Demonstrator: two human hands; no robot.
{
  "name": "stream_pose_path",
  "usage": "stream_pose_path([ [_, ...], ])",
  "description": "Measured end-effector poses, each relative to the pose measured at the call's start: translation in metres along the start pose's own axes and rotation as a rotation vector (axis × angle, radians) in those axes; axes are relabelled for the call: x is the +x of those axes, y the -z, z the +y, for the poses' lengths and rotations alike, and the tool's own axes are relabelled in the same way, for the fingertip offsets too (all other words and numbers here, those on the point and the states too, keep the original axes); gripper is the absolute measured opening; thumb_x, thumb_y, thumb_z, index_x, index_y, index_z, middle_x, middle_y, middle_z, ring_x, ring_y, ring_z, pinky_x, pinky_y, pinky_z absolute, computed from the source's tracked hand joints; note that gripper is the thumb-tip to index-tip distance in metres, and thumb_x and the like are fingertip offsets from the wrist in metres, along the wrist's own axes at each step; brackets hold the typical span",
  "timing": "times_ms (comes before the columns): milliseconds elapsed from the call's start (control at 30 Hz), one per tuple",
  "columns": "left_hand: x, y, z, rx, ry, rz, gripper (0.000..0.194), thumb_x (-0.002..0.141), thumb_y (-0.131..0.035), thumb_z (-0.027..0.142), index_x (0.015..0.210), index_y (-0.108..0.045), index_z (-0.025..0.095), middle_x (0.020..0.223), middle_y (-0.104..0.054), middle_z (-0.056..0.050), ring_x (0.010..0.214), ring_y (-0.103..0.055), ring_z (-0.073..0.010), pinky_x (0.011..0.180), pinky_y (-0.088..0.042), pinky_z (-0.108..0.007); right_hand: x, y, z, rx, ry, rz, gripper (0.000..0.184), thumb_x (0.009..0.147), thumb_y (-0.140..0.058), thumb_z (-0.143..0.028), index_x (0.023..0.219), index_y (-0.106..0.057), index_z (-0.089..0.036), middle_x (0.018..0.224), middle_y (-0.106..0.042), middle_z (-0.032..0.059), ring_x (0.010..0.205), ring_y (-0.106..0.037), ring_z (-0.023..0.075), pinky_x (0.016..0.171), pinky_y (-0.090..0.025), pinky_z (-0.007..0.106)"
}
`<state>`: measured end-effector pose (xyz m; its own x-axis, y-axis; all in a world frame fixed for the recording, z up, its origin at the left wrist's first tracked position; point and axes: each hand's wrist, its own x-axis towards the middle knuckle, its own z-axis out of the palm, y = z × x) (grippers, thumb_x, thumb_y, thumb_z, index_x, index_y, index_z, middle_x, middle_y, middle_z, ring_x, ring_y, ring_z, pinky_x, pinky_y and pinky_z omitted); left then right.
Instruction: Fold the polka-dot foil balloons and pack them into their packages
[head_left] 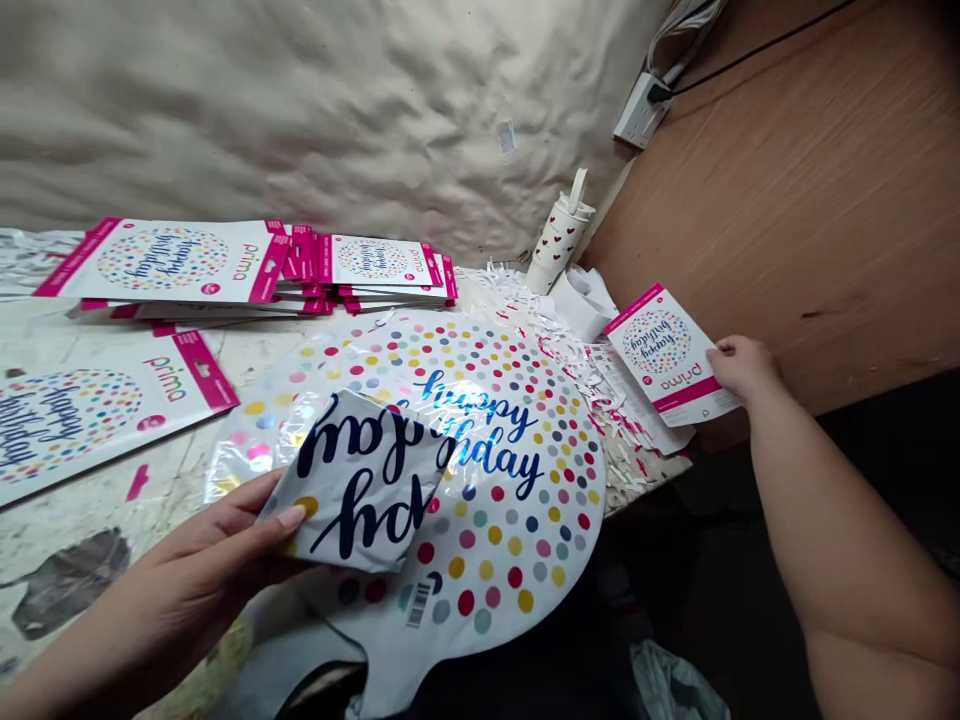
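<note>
My left hand (232, 530) pinches a folded foil balloon (367, 490), white with dark blue lettering that appears upside down. Clear plastic film shows around it, though I cannot tell whether the balloon is inside a bag. Beneath lies a large flat round foil balloon (555, 590) with coloured dots, blue "happy birthday" writing and a tail hanging toward me. Out to the right, my right hand (742, 368) grips the edge of a printed card (660, 345) with a pink band, "prima" and a dotted picture. That card is above the paper scraps at the table's right end.
Stacks of pink-and-white printed packets (180, 260) and smaller packets (379, 262) stand at the back left. A larger packet (97, 410) lies nearer. A heart-patterned tumbler (559, 235), a white paper roll (583, 305) and shredded paper (626, 450) sit by the wooden panel (795, 210).
</note>
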<state>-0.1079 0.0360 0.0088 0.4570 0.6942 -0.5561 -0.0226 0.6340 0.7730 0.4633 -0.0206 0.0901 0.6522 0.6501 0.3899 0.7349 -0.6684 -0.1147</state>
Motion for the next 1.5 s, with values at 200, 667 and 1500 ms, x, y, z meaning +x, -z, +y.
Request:
stream_pose_path([
  [200,-0.023,0.017,-0.002,-0.103,-0.059,0.043,0.052,0.062,-0.077,0.028,0.112,-0.060,0.029,0.102,-0.069,-0.004,0.089,-0.065,-0.0303,0.077,-0.056,-0.044,-0.076,0.023,-0.060,0.100,0.287,0.198,0.023,0.081,-0.051,-0.018,0.101,-0.062,-0.016,0.119,-0.058,0.0165,0.110,-0.055,0.0265,0.089,-0.043,0.036],
  [667,-0.060,0.015,-0.017,0.606,-0.379,-0.424,0.036,0.087,-0.050,0.032,0.123,-0.053,0.030,0.113,-0.062,-0.002,0.103,-0.058,-0.0238,0.088,-0.049,-0.034,-0.261,0.013,-0.197,1.491,0.508,-1.201,0.084,0.067,-0.061,-0.065,0.136,-0.035,-0.024,0.128,-0.053,0.0108,0.117,-0.051,0.0252,0.094,-0.043,0.041],
  [1500,0.016,-0.068,-0.024,1.945,-0.594,0.049,0.043,0.086,-0.040,0.037,0.109,-0.063,0.010,0.106,-0.062,-0.024,0.089,-0.060,-0.0374,0.072,-0.046,-0.050,-0.166,-0.067,-0.091,1.383,-0.266,-0.977,0.043,0.062,-0.078,-0.033,0.100,-0.064,-0.018,0.100,-0.070,0.0080,0.092,-0.066,0.0262,0.083,-0.053,0.041],
])
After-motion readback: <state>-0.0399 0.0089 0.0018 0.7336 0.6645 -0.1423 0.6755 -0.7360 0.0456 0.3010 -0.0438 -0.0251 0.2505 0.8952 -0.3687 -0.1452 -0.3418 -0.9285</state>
